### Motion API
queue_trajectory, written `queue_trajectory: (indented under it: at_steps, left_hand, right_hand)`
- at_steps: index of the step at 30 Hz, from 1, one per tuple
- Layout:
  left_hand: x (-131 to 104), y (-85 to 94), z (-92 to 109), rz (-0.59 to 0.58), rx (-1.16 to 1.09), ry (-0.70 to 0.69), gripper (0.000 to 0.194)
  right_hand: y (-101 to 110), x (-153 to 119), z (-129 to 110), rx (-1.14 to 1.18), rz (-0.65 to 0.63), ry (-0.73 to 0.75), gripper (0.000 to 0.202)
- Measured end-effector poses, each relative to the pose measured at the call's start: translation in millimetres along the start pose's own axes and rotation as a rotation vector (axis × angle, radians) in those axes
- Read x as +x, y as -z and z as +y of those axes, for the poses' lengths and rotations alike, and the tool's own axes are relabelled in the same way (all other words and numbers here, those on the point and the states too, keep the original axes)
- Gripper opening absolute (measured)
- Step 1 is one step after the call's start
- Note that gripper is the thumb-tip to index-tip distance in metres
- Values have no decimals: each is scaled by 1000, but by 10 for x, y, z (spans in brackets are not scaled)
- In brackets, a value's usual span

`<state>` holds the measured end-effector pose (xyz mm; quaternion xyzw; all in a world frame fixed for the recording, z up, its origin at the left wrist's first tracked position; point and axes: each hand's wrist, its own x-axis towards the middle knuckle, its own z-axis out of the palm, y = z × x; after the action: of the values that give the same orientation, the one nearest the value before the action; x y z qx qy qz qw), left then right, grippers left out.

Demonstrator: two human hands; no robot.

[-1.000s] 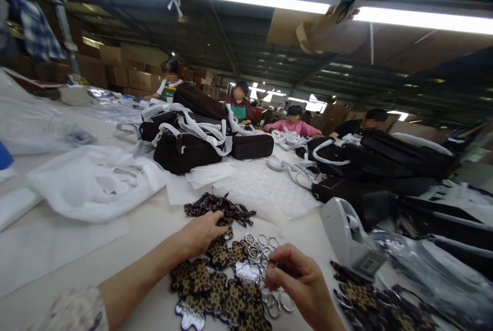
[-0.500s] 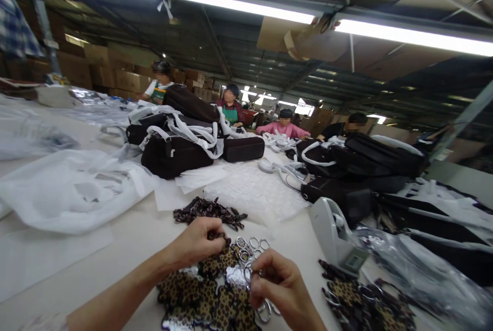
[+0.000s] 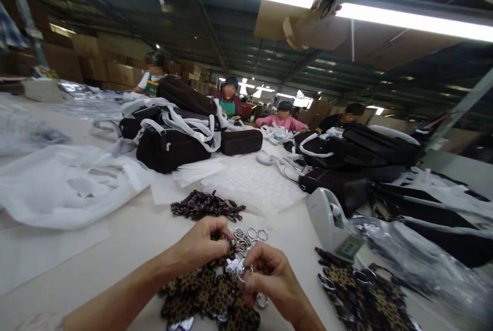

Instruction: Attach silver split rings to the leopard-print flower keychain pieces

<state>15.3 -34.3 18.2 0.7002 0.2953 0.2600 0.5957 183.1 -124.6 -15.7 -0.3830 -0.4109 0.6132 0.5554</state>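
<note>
My left hand [image 3: 210, 241] is closed on a small dark strap piece, mostly hidden by the fingers, with a leopard-print piece at its fingertips. Pinched between thumb and finger of my right hand [image 3: 269, 274] is a silver metal ring [image 3: 242, 271], close to the left fingertips. Below both hands lies a heap of leopard-print pieces [image 3: 208, 292], some showing shiny silvery faces. Several loose metal rings [image 3: 252, 233] rest just beyond the hands. Farther off is a pile of dark patterned straps [image 3: 206, 205].
At right, a white tape dispenser [image 3: 327, 226] stands beside a pile of leopard-print pieces with rings [image 3: 362, 290]. Dark bags [image 3: 173, 149] with white-wrapped handles are heaped behind. White wrapping [image 3: 69, 182] covers the left side. Several co-workers [image 3: 230, 100] sit across the table.
My right hand has brought the ring slightly left and closer to my left hand, which has turned a little at the fingertips. The whole view has shifted slightly.
</note>
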Motion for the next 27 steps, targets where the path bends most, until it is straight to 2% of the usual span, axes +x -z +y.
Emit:
queue_trajectory:
  at_steps: [8,16,20,24,27]
  left_hand:
    - [-48,-40,78,-109,15,-116,24]
    - [-122,27,105,-173,401,-476,33]
    - [-111,55,71,-202,500,-556,32]
    - [-104,-2,7,-179,515,-631,24]
    - [-140,-162,-78,-55,465,-662,19]
  right_hand:
    - [40,-2,8,13,-1,-9,33]
    - [60,14,30,34,4,-25,33]
    - [70,20,26,-14,45,-27,32]
    - [65,27,7,-69,98,29,34]
    - [91,33,-19,-139,210,116,35]
